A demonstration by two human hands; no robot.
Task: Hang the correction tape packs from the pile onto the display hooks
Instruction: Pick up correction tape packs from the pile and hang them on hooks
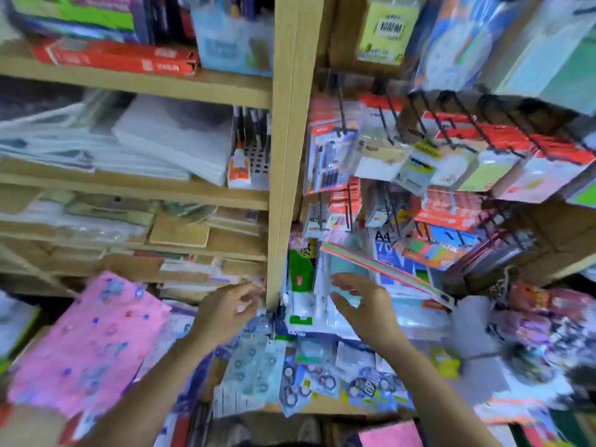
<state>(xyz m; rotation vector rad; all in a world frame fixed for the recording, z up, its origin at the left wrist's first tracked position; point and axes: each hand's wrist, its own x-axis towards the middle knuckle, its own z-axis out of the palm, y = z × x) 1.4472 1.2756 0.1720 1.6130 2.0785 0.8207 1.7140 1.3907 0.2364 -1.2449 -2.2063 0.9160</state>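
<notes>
**A:** Two hands are out, both beyond the heap. The right hand (364,306) is spread wide, fingers straight and thumb apart, holding nothing. It hovers before a pale teal flat pack (346,279) leaning among the stock.

**B:** And the left hand (225,309)?

**A:** At nine o'clock of the right, close to the pale wooden shelf upright (290,156). Its fingers look bent, but blur hides whether they pinch anything, so I cannot tell.

**B:** Where are the packs?

**A:** The loose pile of clear-and-blue carded correction tape packs (290,379) lies on the table (335,409) at six o'clock of both hands, between the forearms. It is nearer the person than either palm. The packs overlap flat, most with the long axis running roughly twelve to six, a few skewed.

**B:** The hooks?

**A:** The black wire display hooks (458,124) stand at one to two o'clock of the right hand, well apart and higher, crowded with red-topped cards (503,140).

**B:** So which hand?

**A:** I judge the right nearer the hooks, and both about equally near the pile. Either would need to draw back toward six to take a pack. The pack's hang hole would then have to be turned to meet a prong.
</notes>
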